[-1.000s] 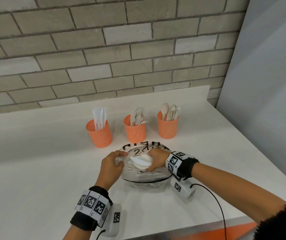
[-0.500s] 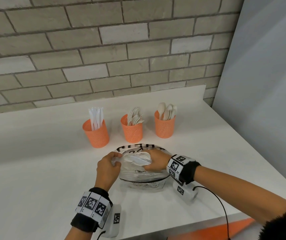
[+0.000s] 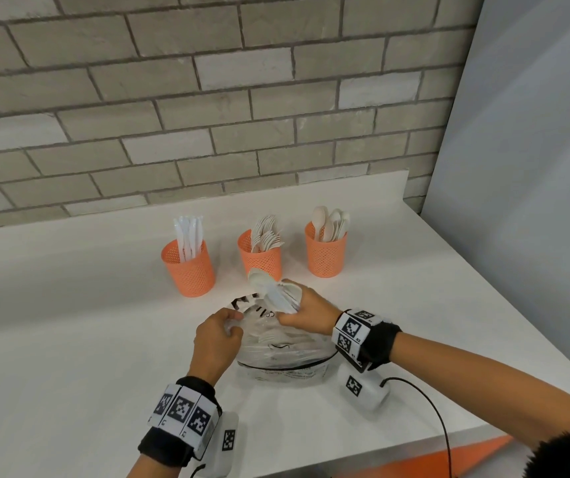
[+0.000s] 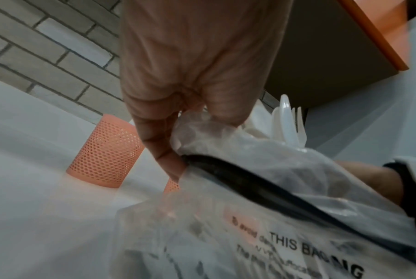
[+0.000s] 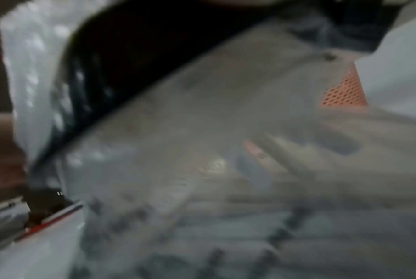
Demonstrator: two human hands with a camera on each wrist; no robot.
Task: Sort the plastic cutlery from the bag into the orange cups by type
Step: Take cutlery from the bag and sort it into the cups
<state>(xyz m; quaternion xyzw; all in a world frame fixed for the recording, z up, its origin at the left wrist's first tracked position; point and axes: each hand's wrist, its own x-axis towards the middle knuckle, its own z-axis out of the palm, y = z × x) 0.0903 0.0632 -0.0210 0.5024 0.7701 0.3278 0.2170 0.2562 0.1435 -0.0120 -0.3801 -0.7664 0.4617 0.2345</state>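
Note:
A clear plastic bag (image 3: 283, 357) with black print lies on the white counter in front of three orange mesh cups. My left hand (image 3: 219, 336) pinches the bag's left edge (image 4: 197, 128) at its mouth. My right hand (image 3: 306, 310) grips a bundle of white plastic cutlery (image 3: 273, 291) lifted just above the bag's opening, spoon bowls pointing toward the cups. The left cup (image 3: 189, 267) holds knives, the middle cup (image 3: 261, 257) forks, the right cup (image 3: 326, 251) spoons. The right wrist view is blurred, filled by the bag (image 5: 226, 151).
The white counter (image 3: 69, 339) runs to a grey brick wall behind the cups and a plain grey panel on the right. A black cable (image 3: 428, 408) trails from the right wrist over the counter's front edge, which is orange below.
My right hand has risen out of the bag's mouth with the cutlery bundle, moving toward the cups. The left hand keeps its hold on the bag's edge.

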